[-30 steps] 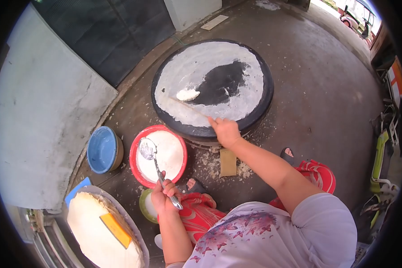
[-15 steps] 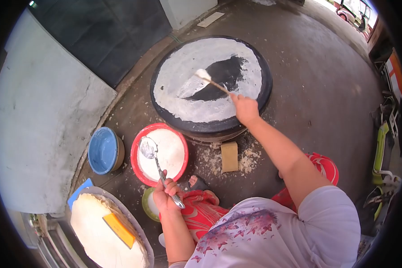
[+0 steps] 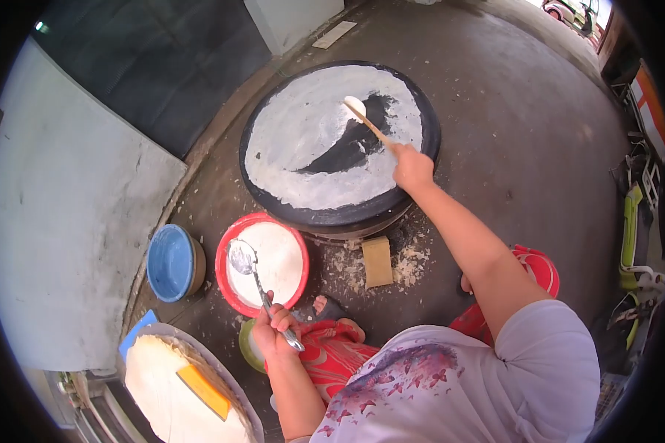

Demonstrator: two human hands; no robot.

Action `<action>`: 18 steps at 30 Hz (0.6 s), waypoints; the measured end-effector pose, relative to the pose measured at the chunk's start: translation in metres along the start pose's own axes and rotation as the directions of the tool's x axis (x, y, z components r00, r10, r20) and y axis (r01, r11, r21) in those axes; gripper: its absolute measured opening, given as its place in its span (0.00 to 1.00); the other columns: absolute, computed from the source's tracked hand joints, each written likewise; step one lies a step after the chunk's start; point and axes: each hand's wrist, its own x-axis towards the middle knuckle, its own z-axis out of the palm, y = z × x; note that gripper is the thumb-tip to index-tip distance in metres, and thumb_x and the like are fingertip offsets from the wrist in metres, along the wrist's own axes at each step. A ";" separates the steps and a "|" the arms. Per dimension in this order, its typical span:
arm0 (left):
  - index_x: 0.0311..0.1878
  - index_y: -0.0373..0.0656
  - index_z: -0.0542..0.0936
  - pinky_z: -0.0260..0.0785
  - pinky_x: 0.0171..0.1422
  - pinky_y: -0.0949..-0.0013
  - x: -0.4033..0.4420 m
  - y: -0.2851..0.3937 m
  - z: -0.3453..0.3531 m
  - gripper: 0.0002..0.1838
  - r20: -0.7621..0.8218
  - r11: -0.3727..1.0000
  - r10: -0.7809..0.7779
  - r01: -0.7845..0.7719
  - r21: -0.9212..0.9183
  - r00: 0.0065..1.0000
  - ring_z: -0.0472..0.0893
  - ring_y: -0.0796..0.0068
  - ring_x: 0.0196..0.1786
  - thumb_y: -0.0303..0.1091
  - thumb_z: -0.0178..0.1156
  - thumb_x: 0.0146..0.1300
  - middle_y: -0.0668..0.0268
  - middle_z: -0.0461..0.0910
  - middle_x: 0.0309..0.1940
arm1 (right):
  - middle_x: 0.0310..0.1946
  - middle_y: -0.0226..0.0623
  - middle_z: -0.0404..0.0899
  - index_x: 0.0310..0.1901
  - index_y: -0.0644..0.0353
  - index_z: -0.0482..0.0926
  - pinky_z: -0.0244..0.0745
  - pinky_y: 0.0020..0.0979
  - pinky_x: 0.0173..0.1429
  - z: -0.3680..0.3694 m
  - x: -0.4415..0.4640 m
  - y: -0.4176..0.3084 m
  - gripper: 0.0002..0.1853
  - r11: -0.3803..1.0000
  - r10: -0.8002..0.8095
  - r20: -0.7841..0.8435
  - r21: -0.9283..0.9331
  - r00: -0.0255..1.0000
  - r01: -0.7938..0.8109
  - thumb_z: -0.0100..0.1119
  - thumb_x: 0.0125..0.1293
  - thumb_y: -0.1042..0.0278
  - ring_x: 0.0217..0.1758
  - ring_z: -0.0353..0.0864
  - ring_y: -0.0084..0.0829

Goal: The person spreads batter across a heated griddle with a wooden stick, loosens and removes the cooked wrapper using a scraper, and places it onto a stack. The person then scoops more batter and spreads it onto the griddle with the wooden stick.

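Clamping ladle in left grip, apparently white-tipped wooden spreader in right grip.

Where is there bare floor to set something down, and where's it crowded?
Bare floor lies right of the griddle, between it and the clutter along the right edge. Crowded near the left hand: red basin, blue basin and stacked sheets stand close together.

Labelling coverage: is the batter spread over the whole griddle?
No: pale batter covers much of the griddle, but a dark patch shows bare near the middle.
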 end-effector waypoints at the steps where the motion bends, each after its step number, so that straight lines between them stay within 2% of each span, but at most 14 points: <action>1: 0.47 0.37 0.69 0.56 0.15 0.80 0.000 0.000 0.000 0.13 0.005 1.000 -0.002 0.002 0.001 1.000 0.61 0.82 0.15 0.33 0.40 0.67 0.67 0.65 0.21 | 0.35 0.43 0.75 0.46 0.56 0.73 0.73 0.40 0.39 -0.002 -0.009 -0.008 0.18 0.986 0.112 0.037 0.119 0.993 -0.116 0.52 0.50 0.74 0.37 0.78 0.45; 2: 0.47 0.37 0.69 0.56 0.15 0.80 0.001 0.001 -0.001 0.13 0.010 1.000 0.001 -0.001 0.001 1.000 0.61 0.82 0.15 0.33 0.40 0.67 0.67 0.65 0.21 | 0.33 0.44 0.74 0.46 0.56 0.72 0.73 0.40 0.41 -0.002 -0.019 -0.019 0.18 0.986 0.130 0.029 0.100 0.991 -0.133 0.52 0.49 0.73 0.36 0.78 0.44; 4: 0.47 0.37 0.69 0.56 0.15 0.80 0.003 -0.001 0.001 0.12 0.015 1.000 0.004 -0.005 0.002 1.000 0.62 0.82 0.15 0.33 0.40 0.67 0.67 0.65 0.21 | 0.32 0.43 0.74 0.45 0.57 0.72 0.73 0.41 0.39 0.006 -0.032 -0.024 0.17 0.996 -0.065 -0.002 0.063 0.998 0.065 0.53 0.49 0.74 0.35 0.78 0.44; 5: 0.46 0.37 0.69 0.56 0.15 0.80 0.001 -0.002 0.002 0.12 0.012 1.000 0.002 -0.002 0.005 1.000 0.62 0.82 0.15 0.33 0.40 0.67 0.67 0.65 0.21 | 0.32 0.43 0.74 0.45 0.57 0.72 0.73 0.41 0.39 0.012 -0.026 -0.015 0.17 0.996 -0.056 0.003 0.066 0.998 0.056 0.53 0.49 0.74 0.35 0.78 0.44; 7: 0.46 0.37 0.69 0.56 0.15 0.80 0.000 -0.003 0.002 0.12 0.002 1.000 -0.003 0.003 0.013 1.000 0.61 0.82 0.15 0.33 0.40 0.67 0.67 0.65 0.21 | 0.31 0.41 0.74 0.43 0.56 0.73 0.73 0.41 0.36 0.018 0.000 0.009 0.15 0.991 -0.049 -0.039 -0.126 0.998 0.043 0.52 0.50 0.74 0.33 0.78 0.44; 10: 0.46 0.37 0.69 0.56 0.15 0.79 0.001 -0.001 0.002 0.12 0.022 1.000 -0.022 0.022 0.006 1.000 0.61 0.82 0.15 0.33 0.40 0.67 0.67 0.65 0.21 | 0.30 0.41 0.75 0.42 0.57 0.73 0.73 0.42 0.35 -0.003 0.010 0.015 0.14 0.995 0.001 -0.075 -0.095 0.997 -0.008 0.51 0.51 0.74 0.31 0.78 0.45; 12: 0.47 0.36 0.69 0.56 0.15 0.79 0.002 0.000 0.000 0.13 0.019 1.000 -0.017 0.018 -0.014 1.000 0.61 0.81 0.15 0.33 0.39 0.67 0.66 0.65 0.21 | 0.32 0.43 0.75 0.43 0.58 0.73 0.73 0.42 0.38 -0.007 -0.012 0.002 0.14 0.981 0.168 -0.008 0.102 0.986 -0.166 0.51 0.51 0.74 0.36 0.78 0.46; 14: 0.48 0.36 0.69 0.56 0.15 0.79 0.003 0.000 0.000 0.14 0.026 1.000 -0.013 0.013 -0.013 1.000 0.61 0.81 0.15 0.33 0.39 0.67 0.66 0.65 0.21 | 0.33 0.42 0.74 0.44 0.57 0.72 0.73 0.42 0.38 -0.006 -0.044 -0.017 0.15 0.993 0.070 0.010 0.096 0.998 -0.070 0.50 0.51 0.74 0.35 0.78 0.45; 15: 0.48 0.36 0.69 0.56 0.16 0.78 0.003 -0.001 0.001 0.14 0.024 1.000 -0.004 0.005 -0.011 1.000 0.61 0.81 0.15 0.34 0.39 0.67 0.66 0.65 0.21 | 0.33 0.42 0.74 0.44 0.57 0.72 0.73 0.42 0.38 -0.003 -0.043 -0.013 0.15 0.993 0.073 0.009 0.096 0.997 -0.074 0.50 0.51 0.74 0.35 0.78 0.45; 17: 0.48 0.33 0.69 0.56 0.16 0.79 0.001 -0.005 0.002 0.15 0.031 1.000 0.007 -0.008 0.014 0.999 0.62 0.81 0.15 0.32 0.38 0.66 0.67 0.65 0.20 | 0.33 0.41 0.73 0.44 0.57 0.71 0.74 0.41 0.36 0.011 -0.041 -0.001 0.15 0.989 -0.115 0.033 -0.086 0.993 0.117 0.50 0.52 0.74 0.33 0.78 0.43; 18: 0.47 0.30 0.69 0.56 0.15 0.79 0.000 -0.006 0.003 0.15 0.046 0.999 0.021 -0.022 0.030 0.999 0.62 0.82 0.15 0.30 0.38 0.65 0.68 0.65 0.19 | 0.32 0.39 0.73 0.44 0.56 0.71 0.75 0.38 0.33 0.014 -0.025 0.014 0.15 0.983 -0.072 -0.014 -0.172 0.997 0.069 0.49 0.53 0.74 0.31 0.78 0.39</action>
